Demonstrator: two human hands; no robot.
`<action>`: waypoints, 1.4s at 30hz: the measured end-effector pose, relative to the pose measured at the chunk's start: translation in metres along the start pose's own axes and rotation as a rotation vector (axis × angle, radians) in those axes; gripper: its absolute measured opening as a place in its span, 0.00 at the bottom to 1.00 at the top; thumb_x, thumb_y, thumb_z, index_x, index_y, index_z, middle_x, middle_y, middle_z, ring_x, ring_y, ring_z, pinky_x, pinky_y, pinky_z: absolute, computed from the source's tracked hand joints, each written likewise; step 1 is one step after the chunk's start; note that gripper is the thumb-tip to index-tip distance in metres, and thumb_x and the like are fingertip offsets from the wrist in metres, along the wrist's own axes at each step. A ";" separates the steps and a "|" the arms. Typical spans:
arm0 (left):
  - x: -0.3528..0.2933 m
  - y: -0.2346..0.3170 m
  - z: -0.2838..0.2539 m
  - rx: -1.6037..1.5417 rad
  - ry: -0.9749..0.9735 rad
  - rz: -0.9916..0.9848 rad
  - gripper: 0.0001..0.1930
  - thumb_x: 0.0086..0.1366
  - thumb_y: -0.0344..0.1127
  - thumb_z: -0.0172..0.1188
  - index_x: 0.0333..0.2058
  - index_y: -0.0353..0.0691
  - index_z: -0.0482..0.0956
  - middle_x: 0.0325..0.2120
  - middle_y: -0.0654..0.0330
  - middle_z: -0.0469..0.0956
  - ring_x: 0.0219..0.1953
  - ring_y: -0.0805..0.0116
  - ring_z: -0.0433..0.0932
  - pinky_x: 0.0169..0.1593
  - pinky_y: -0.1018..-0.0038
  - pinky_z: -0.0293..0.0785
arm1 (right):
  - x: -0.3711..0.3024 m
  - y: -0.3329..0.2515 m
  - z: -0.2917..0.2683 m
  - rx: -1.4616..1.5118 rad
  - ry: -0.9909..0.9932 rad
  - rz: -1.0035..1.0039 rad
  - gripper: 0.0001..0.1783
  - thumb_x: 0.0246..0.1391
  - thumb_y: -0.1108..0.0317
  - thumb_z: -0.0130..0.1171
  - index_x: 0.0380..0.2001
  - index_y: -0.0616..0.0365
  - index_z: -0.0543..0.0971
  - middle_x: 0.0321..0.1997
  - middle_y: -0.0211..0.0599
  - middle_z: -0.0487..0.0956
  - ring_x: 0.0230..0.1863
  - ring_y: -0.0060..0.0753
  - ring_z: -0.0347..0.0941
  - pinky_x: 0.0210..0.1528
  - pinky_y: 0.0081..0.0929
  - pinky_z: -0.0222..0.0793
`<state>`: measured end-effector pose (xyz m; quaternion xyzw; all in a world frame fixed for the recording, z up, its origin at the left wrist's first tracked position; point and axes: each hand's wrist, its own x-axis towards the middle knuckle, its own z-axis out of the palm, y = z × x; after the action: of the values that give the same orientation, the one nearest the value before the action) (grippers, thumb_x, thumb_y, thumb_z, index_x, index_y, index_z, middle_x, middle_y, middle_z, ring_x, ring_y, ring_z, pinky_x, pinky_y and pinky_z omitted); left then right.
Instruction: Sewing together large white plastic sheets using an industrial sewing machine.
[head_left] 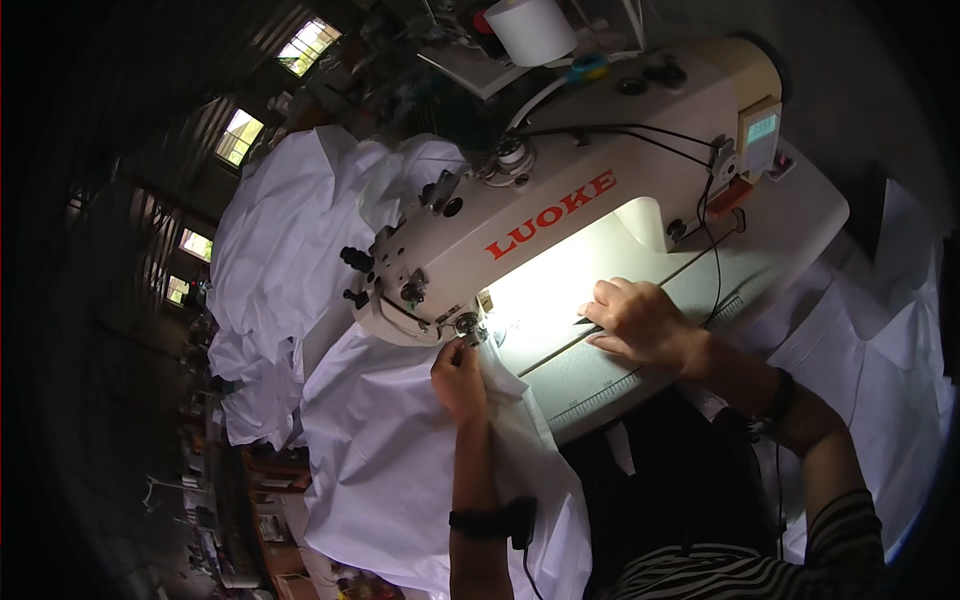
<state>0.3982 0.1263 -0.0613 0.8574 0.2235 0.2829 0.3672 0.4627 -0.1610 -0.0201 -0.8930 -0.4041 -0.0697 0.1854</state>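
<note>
A white sewing machine [560, 215] stands before me, its lamp lighting the bed under the arm. Beside the presser foot and needle area [470, 328], my left hand [460, 383] has its fingertips pinched together. What they hold, if anything, is too small to make out. White fabric [385, 430] lies under and around that hand and hangs off the bed toward me. Over the machine bed [600, 375], right of the needle, my right hand [638, 318] is closed. A small dark tip shows at its fingers, but its kind is unclear.
A large heap of white fabric [290, 250] sits left of the machine head. More white cloth [850, 360] hangs at the right. A white thread cone [530, 30] stands behind the machine. A small lit display [762, 130] and dark cables [715, 250] are at its right end.
</note>
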 end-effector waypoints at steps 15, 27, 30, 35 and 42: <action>-0.008 0.006 0.008 -0.015 0.097 -0.029 0.09 0.60 0.39 0.64 0.35 0.41 0.85 0.27 0.57 0.82 0.28 0.65 0.81 0.34 0.70 0.74 | 0.114 -0.067 0.077 0.406 -0.094 0.206 0.19 0.54 0.48 0.59 0.45 0.44 0.82 0.37 0.34 0.83 0.43 0.39 0.79 0.48 0.35 0.72; -0.010 0.015 0.005 0.023 0.105 -0.028 0.08 0.61 0.37 0.63 0.34 0.39 0.84 0.28 0.58 0.81 0.27 0.64 0.79 0.33 0.70 0.73 | 0.112 -0.059 0.084 0.447 0.064 0.096 0.10 0.53 0.58 0.60 0.34 0.49 0.83 0.31 0.36 0.83 0.35 0.39 0.80 0.41 0.34 0.74; -0.011 0.014 0.005 -0.011 0.117 0.029 0.08 0.61 0.37 0.63 0.35 0.39 0.83 0.29 0.59 0.80 0.26 0.65 0.78 0.33 0.70 0.72 | 0.102 -0.055 0.086 0.466 0.118 0.086 0.10 0.54 0.57 0.60 0.34 0.50 0.82 0.28 0.35 0.83 0.32 0.37 0.81 0.39 0.33 0.74; -0.011 0.007 0.006 -0.078 0.134 0.060 0.07 0.60 0.33 0.63 0.35 0.38 0.83 0.31 0.59 0.80 0.26 0.66 0.77 0.33 0.71 0.72 | 0.078 -0.049 0.083 0.484 0.209 0.018 0.10 0.57 0.58 0.59 0.32 0.51 0.79 0.22 0.34 0.81 0.26 0.37 0.80 0.32 0.31 0.73; -0.011 0.004 0.007 -0.150 0.142 0.110 0.06 0.58 0.30 0.64 0.34 0.37 0.83 0.29 0.58 0.79 0.26 0.66 0.77 0.34 0.71 0.74 | 0.092 -0.048 0.092 0.209 0.120 0.126 0.13 0.59 0.50 0.53 0.38 0.41 0.82 0.25 0.29 0.82 0.30 0.34 0.80 0.40 0.36 0.70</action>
<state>0.3951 0.1134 -0.0661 0.8163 0.1800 0.3787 0.3973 0.4857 -0.0325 -0.0664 -0.8866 -0.3407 -0.0685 0.3053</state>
